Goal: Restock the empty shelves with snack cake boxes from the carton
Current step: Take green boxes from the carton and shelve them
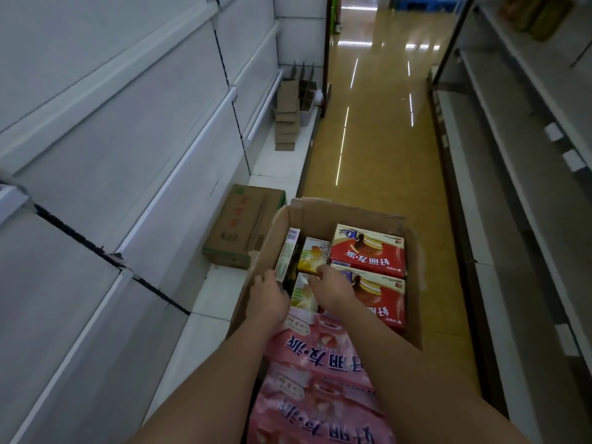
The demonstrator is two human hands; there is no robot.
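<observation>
An open brown carton [349,216] sits on the floor in front of me. It holds two red snack cake boxes [368,248] on the right, yellow-white boxes [312,257] in the middle, a pale box standing on edge [288,251] at the left, and pink boxes [320,354] nearest me. My left hand [267,299] reaches in beside the upright pale box, fingers curled at its lower end. My right hand [333,288] rests on the yellow-white boxes, fingers bent over one. Whether either hand grips a box is hidden.
Bare white shelves [112,155] run along the left, their base ledge [205,302] beside the carton. A closed brown carton [243,225] lies on that ledge. Folded cardboard pieces [288,116] stand farther back. Another shelf rack [512,187] lines the right; a yellow floor aisle [378,129] runs ahead.
</observation>
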